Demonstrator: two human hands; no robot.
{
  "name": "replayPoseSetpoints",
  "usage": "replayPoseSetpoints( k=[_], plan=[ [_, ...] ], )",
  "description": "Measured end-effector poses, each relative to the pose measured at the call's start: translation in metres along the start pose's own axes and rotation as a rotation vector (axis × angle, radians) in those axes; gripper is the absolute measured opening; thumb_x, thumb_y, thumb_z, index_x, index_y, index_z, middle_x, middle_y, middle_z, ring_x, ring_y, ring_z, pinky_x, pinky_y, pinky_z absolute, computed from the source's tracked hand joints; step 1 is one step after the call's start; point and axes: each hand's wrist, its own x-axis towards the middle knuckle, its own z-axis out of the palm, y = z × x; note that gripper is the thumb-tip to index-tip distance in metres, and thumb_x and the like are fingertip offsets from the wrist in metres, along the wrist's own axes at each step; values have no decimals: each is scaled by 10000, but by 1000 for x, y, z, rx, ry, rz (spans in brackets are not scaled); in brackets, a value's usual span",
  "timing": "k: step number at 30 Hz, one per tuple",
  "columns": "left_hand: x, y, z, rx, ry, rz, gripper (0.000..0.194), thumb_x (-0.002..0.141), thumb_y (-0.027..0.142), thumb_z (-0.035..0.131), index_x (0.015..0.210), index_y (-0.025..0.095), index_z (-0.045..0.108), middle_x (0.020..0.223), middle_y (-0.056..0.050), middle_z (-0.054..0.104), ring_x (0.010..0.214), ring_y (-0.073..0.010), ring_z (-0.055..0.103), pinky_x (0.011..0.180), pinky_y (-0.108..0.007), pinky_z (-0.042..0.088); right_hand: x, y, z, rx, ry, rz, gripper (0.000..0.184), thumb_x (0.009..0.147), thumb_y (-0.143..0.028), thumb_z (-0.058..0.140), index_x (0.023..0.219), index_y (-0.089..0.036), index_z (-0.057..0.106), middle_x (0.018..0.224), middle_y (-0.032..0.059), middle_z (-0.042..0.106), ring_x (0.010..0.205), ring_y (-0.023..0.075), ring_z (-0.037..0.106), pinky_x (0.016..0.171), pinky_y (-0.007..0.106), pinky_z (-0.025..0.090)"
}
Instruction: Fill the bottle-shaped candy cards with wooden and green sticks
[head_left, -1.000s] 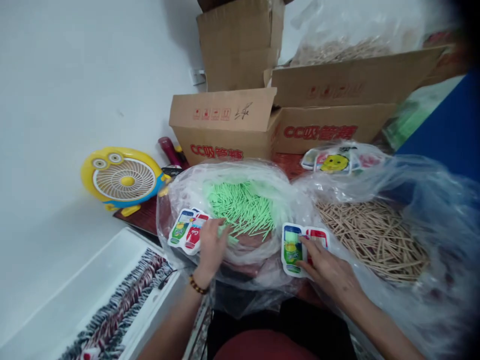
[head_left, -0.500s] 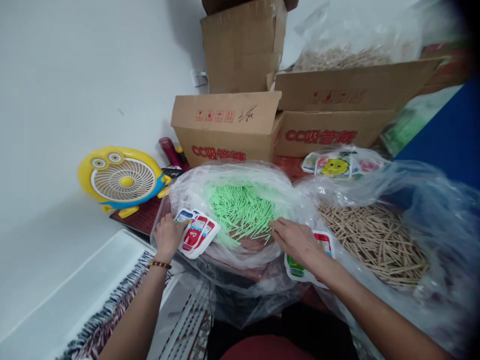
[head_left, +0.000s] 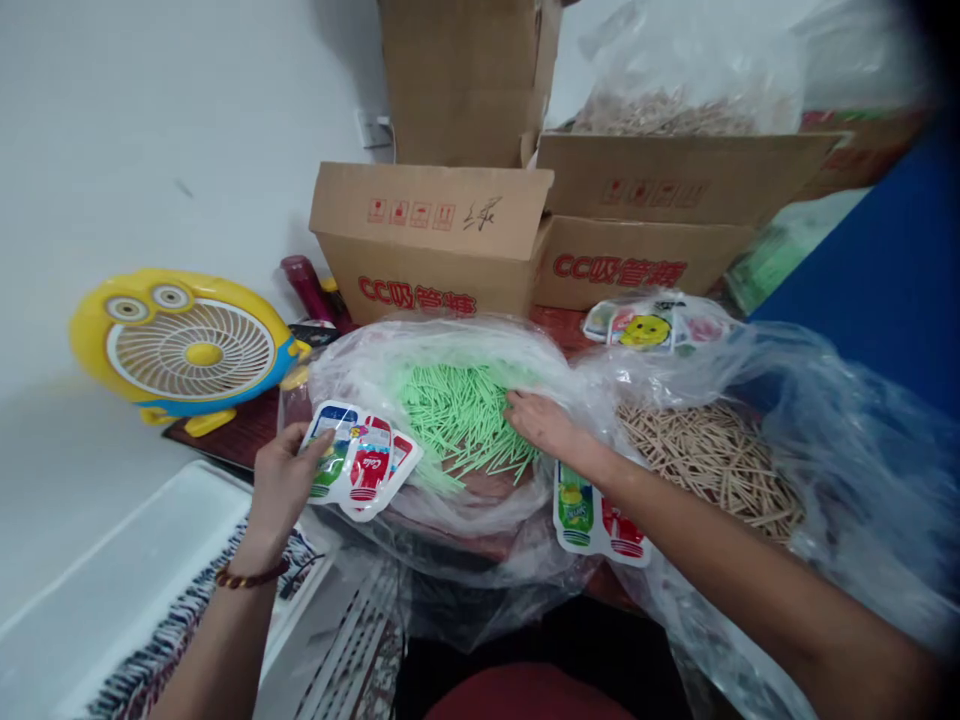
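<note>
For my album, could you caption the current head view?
Left hand on bottle-printed packets, right hand at green sticks.

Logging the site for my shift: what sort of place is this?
Probably a small packing spot in a home or shop: open cartons, bagged green sticks and printed pouches.

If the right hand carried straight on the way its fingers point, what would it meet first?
The right hand would meet the green sticks first, most likely at once: its fingertips already appear to be at their edge, though the exact depth is unclear.
</note>
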Motion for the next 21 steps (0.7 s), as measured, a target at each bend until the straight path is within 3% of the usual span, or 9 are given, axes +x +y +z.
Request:
replayPoseSetpoints(
  k=[4, 11, 17, 21],
  plan=[
    [-29, 25, 12, -372, -235, -233, 366, 594, 400, 808, 834, 179, 641, 646, 23, 699, 501, -161, 615, 519, -266, 503, 3, 3, 7, -3, 0, -36, 260, 925, -118, 400, 1002, -111, 648, 1141, 155, 589, 1022, 252, 553, 834, 353, 454],
    [-84, 28, 39, -511, -540, -337, 287, 689, 347, 777, 885, 169, 665, 731, -13, 736, 613, -187, 677, 597, -278, 540, 4, 14, 19, 107, 2, -41, 233, 917, -105, 400, 996, -123, 618, 1059, 141, 626, 926, 209, 603, 810, 312, 456],
    [-119, 19, 58, -553, -661, -364, 254, 756, 357, 726, 907, 160, 667, 790, -33, 740, 690, -190, 684, 651, -274, 529, 10, 22, 29, 372, 51, 27, 244, 831, -34, 432, 942, -159, 610, 920, 101, 676, 837, 201, 628, 730, 273, 437],
    [-126, 13, 66, -548, -688, -380, 263, 749, 364, 731, 888, 151, 666, 773, -41, 735, 649, -174, 662, 611, -256, 510, 12, 14, 25, 636, 131, 104, 116, 835, -127, 478, 866, -186, 573, 790, 56, 669, 733, 191, 610, 665, 270, 421]
  ],
)
